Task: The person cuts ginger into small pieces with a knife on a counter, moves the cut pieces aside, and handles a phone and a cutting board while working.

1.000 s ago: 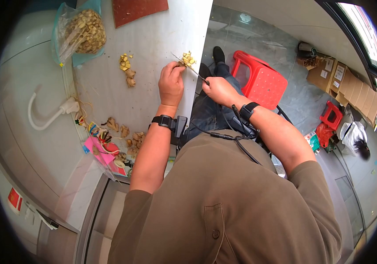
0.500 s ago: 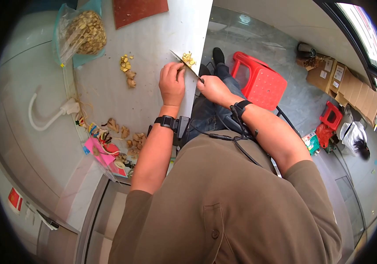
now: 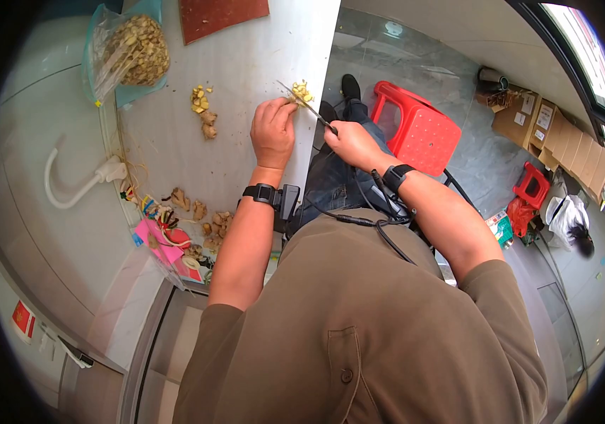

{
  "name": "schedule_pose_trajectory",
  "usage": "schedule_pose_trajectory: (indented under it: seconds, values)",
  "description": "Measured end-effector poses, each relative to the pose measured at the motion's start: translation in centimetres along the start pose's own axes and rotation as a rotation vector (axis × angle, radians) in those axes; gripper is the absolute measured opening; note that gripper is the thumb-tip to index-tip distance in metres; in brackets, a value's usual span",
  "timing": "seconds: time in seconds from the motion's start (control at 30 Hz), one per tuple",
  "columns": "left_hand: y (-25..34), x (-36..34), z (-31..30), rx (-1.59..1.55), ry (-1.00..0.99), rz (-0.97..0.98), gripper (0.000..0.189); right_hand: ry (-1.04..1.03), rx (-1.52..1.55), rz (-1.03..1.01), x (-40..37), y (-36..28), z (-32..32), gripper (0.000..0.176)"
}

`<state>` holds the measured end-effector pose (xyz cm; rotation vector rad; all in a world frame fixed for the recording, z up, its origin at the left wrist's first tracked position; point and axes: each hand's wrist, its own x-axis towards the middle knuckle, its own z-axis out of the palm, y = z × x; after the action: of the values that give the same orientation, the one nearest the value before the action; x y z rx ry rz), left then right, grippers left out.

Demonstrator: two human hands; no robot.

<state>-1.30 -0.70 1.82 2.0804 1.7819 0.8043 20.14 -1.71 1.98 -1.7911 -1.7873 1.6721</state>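
A knife (image 3: 304, 103) is gripped by its dark handle in my right hand (image 3: 354, 145), its blade angled up and left across the table's right edge. Close against the blade's left side, my left hand (image 3: 273, 134) has its fingers curled and pinched together over a piece of ginger that they mostly hide. Cut yellow ginger pieces (image 3: 302, 90) lie just beyond the blade. Further left on the table, more cut ginger (image 3: 199, 99) sits beside a knobbly brown ginger root (image 3: 208, 125).
A clear bag of sliced ginger (image 3: 141, 51) and a reddish-brown board (image 3: 222, 15) occupy the far side of the table (image 3: 246, 63). Whole ginger roots (image 3: 217, 227) lie near my left forearm. A red stool (image 3: 426, 138) stands on the floor to the right.
My right hand has shifted slightly right and down with the knife, and the blade's angle has altered a little. My left hand has moved slightly left.
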Motion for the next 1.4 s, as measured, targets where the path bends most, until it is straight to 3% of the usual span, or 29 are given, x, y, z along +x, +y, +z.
schedule_pose_trajectory:
  seconds: [0.73,0.93,1.13,1.4]
  values:
    - [0.1,-0.3,0.4,-0.097,-0.026,-0.089,0.015,-0.046,-0.120,0.056,2.0,-1.1,2.3,0.038]
    - [-0.3,-0.5,-0.2,-0.114,-0.072,-0.043,0.014,-0.080,-0.067,0.074,2.0,-0.7,1.4,0.038]
    - [-0.1,-1.6,0.3,-0.172,-0.058,-0.150,0.013,-0.072,0.023,0.049,0.4,-0.1,0.5,0.042]
    - [-0.1,-1.5,0.6,-0.189,-0.031,-0.156,0.023,-0.076,0.017,0.044,-0.1,-0.2,-0.6,0.044]
